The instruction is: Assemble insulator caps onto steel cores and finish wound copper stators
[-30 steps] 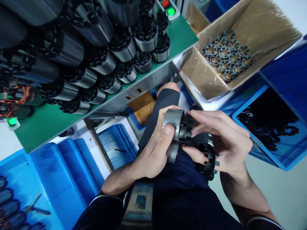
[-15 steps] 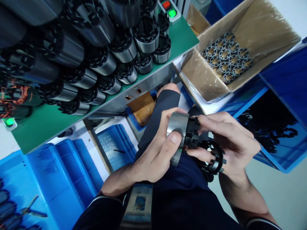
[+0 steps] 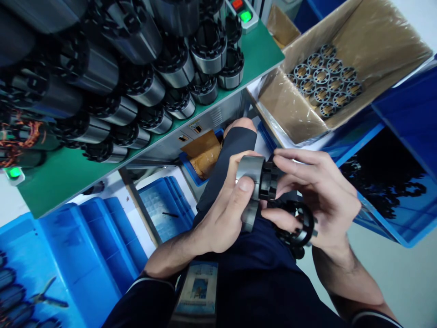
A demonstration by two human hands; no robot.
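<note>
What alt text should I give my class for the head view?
A person's left hand grips a metal ring while the right hand touches its black toothed end, a black ring beside the right thumb. Similar parts crowd a green bench; an open cardboard box sits nearby.

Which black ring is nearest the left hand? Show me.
The upper ring, at the metal cylinder's end; the lower ring sits farther, by the right hand's thumb.

Core [image 3: 251, 171] plain silver-grey; rings [image 3: 268, 182] black; worktop [image 3: 257, 50] solid green; near its right edge, a pale box [image 3: 250, 23] with one red and one green button; by its left edge, copper-orange wire [image 3: 33, 133]; carton [image 3: 290, 109] brown; bin [image 3: 77, 255] blue; shirt [image 3: 256, 278] navy, sleeves edged with a white stripe.
</note>
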